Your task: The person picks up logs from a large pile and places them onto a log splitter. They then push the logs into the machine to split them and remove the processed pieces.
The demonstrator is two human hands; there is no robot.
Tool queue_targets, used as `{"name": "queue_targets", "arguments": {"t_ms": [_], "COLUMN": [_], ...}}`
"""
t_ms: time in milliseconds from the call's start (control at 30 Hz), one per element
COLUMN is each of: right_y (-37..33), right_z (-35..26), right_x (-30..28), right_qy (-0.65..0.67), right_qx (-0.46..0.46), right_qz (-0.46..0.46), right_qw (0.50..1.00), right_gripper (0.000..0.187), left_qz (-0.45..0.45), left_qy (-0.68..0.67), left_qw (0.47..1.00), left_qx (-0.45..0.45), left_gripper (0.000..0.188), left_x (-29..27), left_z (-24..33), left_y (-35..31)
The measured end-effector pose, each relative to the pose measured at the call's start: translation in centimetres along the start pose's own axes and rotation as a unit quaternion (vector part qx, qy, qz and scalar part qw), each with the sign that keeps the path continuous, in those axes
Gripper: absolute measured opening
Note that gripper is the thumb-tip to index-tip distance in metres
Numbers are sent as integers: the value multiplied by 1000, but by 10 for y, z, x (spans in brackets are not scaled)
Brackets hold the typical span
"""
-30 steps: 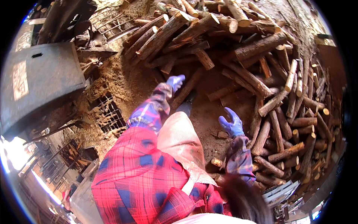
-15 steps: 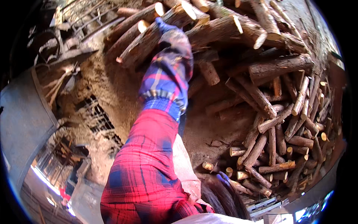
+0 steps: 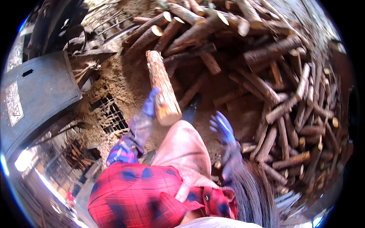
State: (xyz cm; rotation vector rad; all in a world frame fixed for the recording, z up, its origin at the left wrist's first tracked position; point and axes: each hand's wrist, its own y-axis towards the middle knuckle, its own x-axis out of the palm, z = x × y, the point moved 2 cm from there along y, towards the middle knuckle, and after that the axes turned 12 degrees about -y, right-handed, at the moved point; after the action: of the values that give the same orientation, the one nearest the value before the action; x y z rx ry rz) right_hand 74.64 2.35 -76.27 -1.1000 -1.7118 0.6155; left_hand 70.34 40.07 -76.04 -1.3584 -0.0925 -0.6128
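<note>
My left hand (image 3: 151,102), in a blue glove, grips a thick log (image 3: 162,85) from its left side. The log hangs above the floor, its pale cut end close to my raised pink-clad knee (image 3: 186,146) and its other end pointing away. Most of the left fingers are hidden against or under the bark. To the right of the knee, my right hand (image 3: 223,127), also blue-gloved, has its fingers spread and nothing in them. It is apart from the log.
Ahead lies a heap of thick logs (image 3: 201,32). Thinner cut logs (image 3: 281,140) pile up on the right. At left stands a blue-grey metal machine housing (image 3: 42,89), with a dark floor grate (image 3: 109,114) and sawdust (image 3: 114,79) beside it.
My left hand has drawn back from the far heap toward me, bringing a log off it. My right hand has come up into clear view with fingers spread.
</note>
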Motion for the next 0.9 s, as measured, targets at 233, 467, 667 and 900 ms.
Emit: {"name": "queue_targets", "arguments": {"t_ms": [233, 467, 667, 900], "right_y": [-81, -412, -757, -828], "right_z": [47, 145, 273, 416], "right_x": [29, -148, -250, -275], "right_qy": [108, 101, -92, -303], "right_qx": [-119, -483, -444, 82], "right_qz": [31, 300, 595, 808], "right_qw": [987, 816, 663, 499], "right_gripper": [51, 28, 46, 101], "left_qz": [-276, -566, -669, -531], "left_qy": [464, 589, 529, 708], "left_qw": [841, 576, 489, 460], "left_qx": [-39, 35, -182, -72], "left_gripper": [53, 72, 64, 69], "left_x": [89, 123, 104, 94], "left_z": [-216, -459, -574, -507], "left_y": [-174, -347, -450, -347]}}
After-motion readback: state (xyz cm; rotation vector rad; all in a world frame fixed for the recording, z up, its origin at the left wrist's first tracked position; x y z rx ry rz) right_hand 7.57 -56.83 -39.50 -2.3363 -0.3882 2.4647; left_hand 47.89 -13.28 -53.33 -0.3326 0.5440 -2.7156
